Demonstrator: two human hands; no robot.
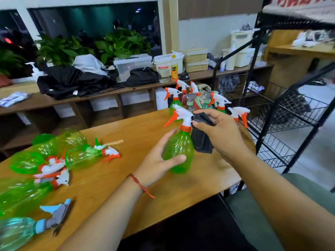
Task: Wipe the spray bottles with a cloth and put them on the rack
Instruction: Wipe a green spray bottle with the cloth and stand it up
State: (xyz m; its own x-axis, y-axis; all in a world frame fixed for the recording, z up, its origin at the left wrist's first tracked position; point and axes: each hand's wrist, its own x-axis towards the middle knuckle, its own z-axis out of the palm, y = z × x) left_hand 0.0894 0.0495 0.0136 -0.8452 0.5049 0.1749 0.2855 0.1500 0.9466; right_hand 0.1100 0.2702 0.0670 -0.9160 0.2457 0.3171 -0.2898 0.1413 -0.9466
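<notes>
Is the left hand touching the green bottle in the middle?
Touching. Head view: the left hand wraps the green bottle, thumb across its front.

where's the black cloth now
Head view, right of centre: the black cloth is gripped in the right hand, against the neck of the green spray bottle the left hand holds.

Window (94,24): dark glass, white frame, back left.
Wall (204,33): white, brown panel above, rt of window.
Shelf unit (101,98): low, wood, open cubbies, runs along wall under window.
Table (137,127): wood top, foreground.
Floor (311,160): pale, far rt.
</notes>
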